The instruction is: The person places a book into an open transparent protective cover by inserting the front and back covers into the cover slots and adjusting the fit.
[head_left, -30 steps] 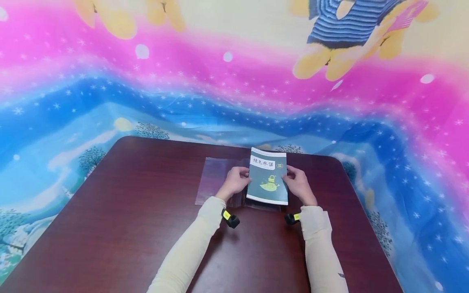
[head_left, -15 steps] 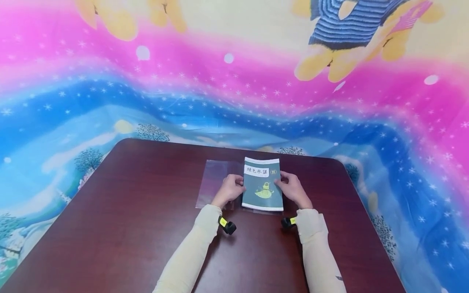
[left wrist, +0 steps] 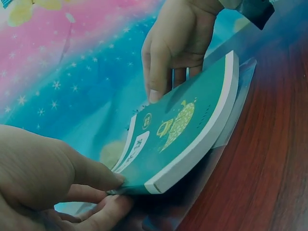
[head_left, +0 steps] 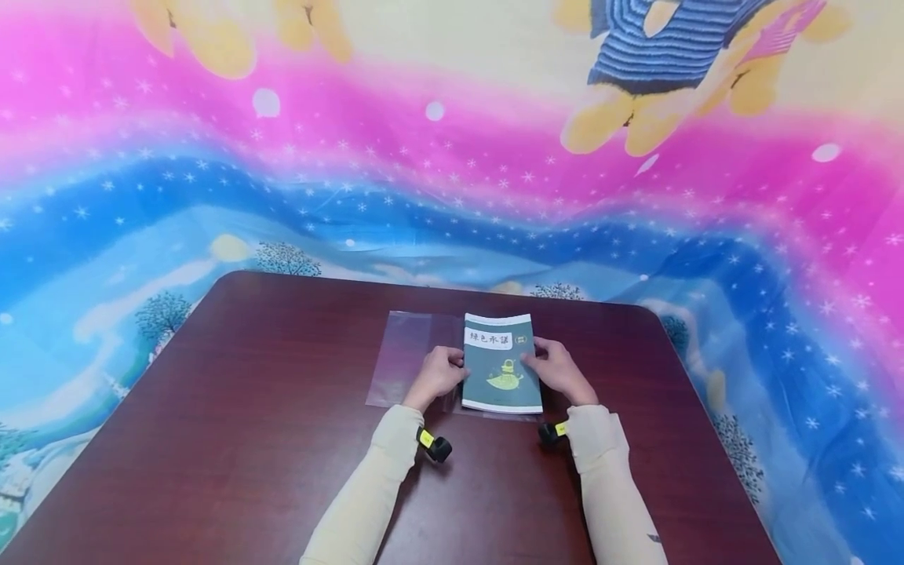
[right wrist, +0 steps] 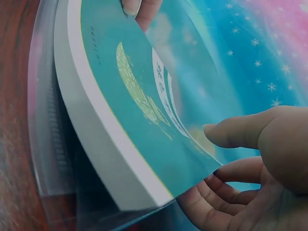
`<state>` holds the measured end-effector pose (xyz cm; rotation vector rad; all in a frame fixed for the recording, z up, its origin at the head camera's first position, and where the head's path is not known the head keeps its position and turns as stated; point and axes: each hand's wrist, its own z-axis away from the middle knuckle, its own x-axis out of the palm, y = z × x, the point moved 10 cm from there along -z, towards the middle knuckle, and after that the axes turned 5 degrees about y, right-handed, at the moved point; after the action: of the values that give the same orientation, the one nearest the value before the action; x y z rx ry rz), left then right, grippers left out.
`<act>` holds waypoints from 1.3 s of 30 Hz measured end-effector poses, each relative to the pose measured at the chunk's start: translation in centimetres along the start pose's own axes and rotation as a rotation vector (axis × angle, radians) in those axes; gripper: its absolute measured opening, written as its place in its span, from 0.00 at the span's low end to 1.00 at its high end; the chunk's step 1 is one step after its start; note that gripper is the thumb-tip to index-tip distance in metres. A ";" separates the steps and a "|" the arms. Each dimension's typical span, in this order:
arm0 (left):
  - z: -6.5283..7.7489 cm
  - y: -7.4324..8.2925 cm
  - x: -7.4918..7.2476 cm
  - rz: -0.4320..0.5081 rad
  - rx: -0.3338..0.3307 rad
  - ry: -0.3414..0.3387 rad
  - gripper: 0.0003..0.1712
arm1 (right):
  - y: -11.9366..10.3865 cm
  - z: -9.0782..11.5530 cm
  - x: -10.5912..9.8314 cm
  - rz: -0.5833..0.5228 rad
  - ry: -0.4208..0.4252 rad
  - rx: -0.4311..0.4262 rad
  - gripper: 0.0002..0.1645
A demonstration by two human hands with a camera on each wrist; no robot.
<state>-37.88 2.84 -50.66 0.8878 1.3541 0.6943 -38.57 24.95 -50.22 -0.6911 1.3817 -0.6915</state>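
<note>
A green paperback book (head_left: 494, 396) with white bands and a yellow-green drawing lies face up over a clear plastic book cover (head_left: 399, 361). My left hand (head_left: 439, 373) pinches the book's left edge, thumb on the front and fingers beneath, as the left wrist view shows. At the opposite edge my right hand (head_left: 561, 370) holds the book with its thumb over the front and its fingers under it. The book (right wrist: 115, 86) bows between the hands, and its thick page edge shows in the right wrist view. One flap of the plastic spreads out left of the book.
The dark red-brown table (head_left: 247, 408) has rounded far corners. A printed cloth (head_left: 353, 204) in pink and blue hangs just behind it. Black wrist straps with camera mounts (head_left: 434, 446) sit at both cuffs.
Both hands have brought the book down and slightly left, toward me, so it now sits lower over the plastic cover. The grip at both edges stays the same.
</note>
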 end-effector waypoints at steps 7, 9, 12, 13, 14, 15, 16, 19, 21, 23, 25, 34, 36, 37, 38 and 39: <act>0.0 -1.1 -0.4 0.059 -0.034 -0.032 0.25 | 0.1 0.1 0.6 0.021 -0.020 0.009 0.35; 0.0 -1.3 -0.3 0.083 -0.046 -0.041 0.25 | 0.1 0.2 0.6 0.020 -0.025 0.005 0.36; -0.1 -1.4 -0.2 0.126 -0.059 -0.056 0.24 | 0.2 0.3 0.5 0.009 -0.020 0.009 0.38; -0.1 -1.5 -0.2 0.136 -0.062 -0.061 0.25 | 0.3 0.3 0.4 0.004 -0.021 0.008 0.38; -0.1 -1.6 -0.2 0.142 -0.066 -0.064 0.25 | 0.3 0.3 0.4 -0.001 -0.023 0.007 0.39; -0.1 -1.6 -0.2 0.145 -0.071 -0.064 0.25 | 0.4 0.3 0.5 -0.009 -0.025 0.009 0.39; -0.1 -1.7 -0.2 0.146 -0.076 -0.063 0.25 | 0.4 0.3 0.4 -0.016 -0.023 0.011 0.40; -0.1 -1.9 -0.5 0.122 -0.073 -0.048 0.25 | 0.4 0.4 0.5 -0.030 -0.029 0.004 0.41; 0.0 -1.7 -0.7 0.097 -0.059 -0.040 0.25 | 0.4 0.4 0.6 -0.035 -0.024 0.008 0.41; 0.1 -1.3 -0.8 0.066 -0.039 -0.037 0.24 | 0.4 0.4 0.6 -0.032 -0.019 0.014 0.41; 0.3 -0.9 -0.8 0.025 -0.014 -0.038 0.21 | 0.6 0.5 0.6 -0.026 -0.012 0.031 0.41; 0.3 -0.3 -0.5 -0.061 -0.012 0.016 0.13 | 1.0 0.5 0.6 -0.037 0.001 0.062 0.43; 0.3 -0.3 -0.6 -0.059 -0.021 0.034 0.13 | 0.9 0.5 0.5 -0.036 0.003 0.064 0.43; 0.3 -0.3 -0.7 -0.060 -0.023 0.044 0.12 | 0.9 0.5 0.6 -0.035 0.001 0.064 0.43; 0.3 -0.2 -0.8 -0.065 -0.018 0.052 0.11 | 0.9 0.5 0.6 -0.035 0.000 0.068 0.44; 0.4 -0.1 -0.8 -0.075 -0.011 0.058 0.09 | 0.9 0.5 0.7 -0.033 -0.001 0.071 0.44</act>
<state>-37.58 2.04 -50.29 0.8099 1.4266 0.6735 -37.95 25.05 -51.34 -0.6591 1.3413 -0.7632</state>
